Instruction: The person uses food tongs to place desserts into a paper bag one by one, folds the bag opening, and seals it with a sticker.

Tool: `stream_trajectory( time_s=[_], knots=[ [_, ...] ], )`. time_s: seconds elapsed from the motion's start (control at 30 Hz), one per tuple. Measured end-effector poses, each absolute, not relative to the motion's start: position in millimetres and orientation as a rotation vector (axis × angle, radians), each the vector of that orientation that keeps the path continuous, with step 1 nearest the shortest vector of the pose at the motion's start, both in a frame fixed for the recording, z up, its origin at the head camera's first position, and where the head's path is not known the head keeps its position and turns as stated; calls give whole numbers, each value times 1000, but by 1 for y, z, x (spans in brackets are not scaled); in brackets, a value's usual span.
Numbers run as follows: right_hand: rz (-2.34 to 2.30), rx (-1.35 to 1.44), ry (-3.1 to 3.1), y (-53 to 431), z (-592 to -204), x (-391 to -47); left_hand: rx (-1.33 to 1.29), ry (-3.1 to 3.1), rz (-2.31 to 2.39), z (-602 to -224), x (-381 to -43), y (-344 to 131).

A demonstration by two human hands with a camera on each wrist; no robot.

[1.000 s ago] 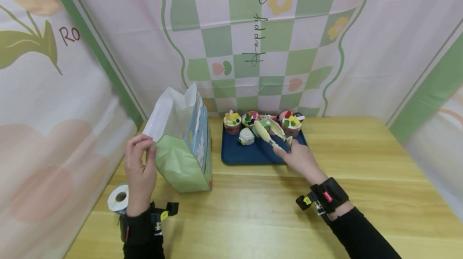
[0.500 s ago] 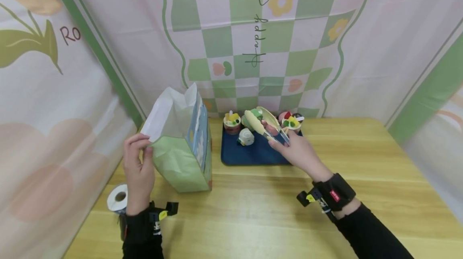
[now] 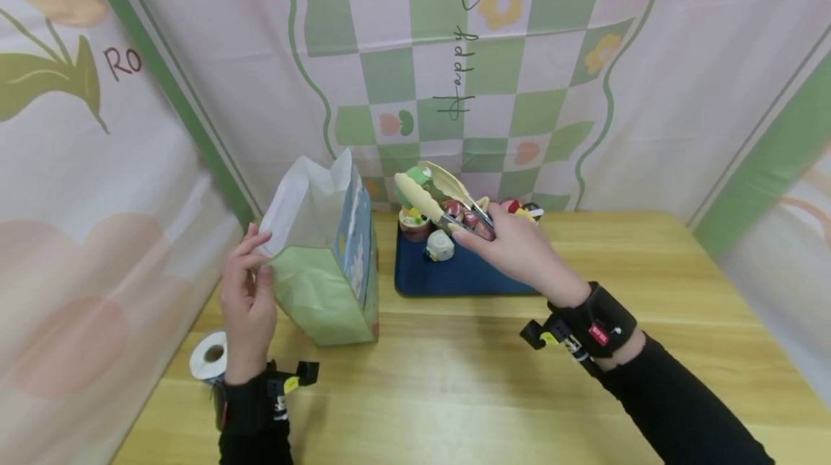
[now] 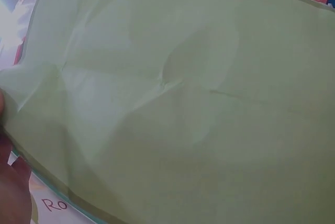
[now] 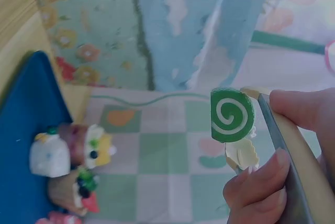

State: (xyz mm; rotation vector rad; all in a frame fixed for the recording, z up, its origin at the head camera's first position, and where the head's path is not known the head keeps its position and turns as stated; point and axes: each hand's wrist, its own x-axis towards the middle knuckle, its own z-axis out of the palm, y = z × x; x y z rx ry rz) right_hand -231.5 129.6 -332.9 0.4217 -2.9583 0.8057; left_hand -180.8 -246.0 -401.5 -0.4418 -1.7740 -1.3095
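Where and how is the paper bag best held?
Probably by the top rim, from the left, where the left hand holds it: the paper bag stands upright with its mouth open, the thin rim suits a pinch, and the tongs are on its right.

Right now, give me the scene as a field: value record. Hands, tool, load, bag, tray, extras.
left hand: holds paper bag rim
right hand: holds tongs
tongs: fully raised, gripping green swirl roll
green swirl roll: off the tray, outside the bag
paper bag: upright, mouth open, left of tray; contents not visible
tray: blue, on table; carries white cake, topped cups
extras: white paper roll beside left wrist
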Motion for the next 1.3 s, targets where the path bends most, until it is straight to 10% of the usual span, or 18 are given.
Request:
stream_trajectory(
  time_s=[1.3],
  knots=[
    [844, 829, -2941, 47, -274, -213, -437, -1818, -1125, -401, -181, -250]
  ],
)
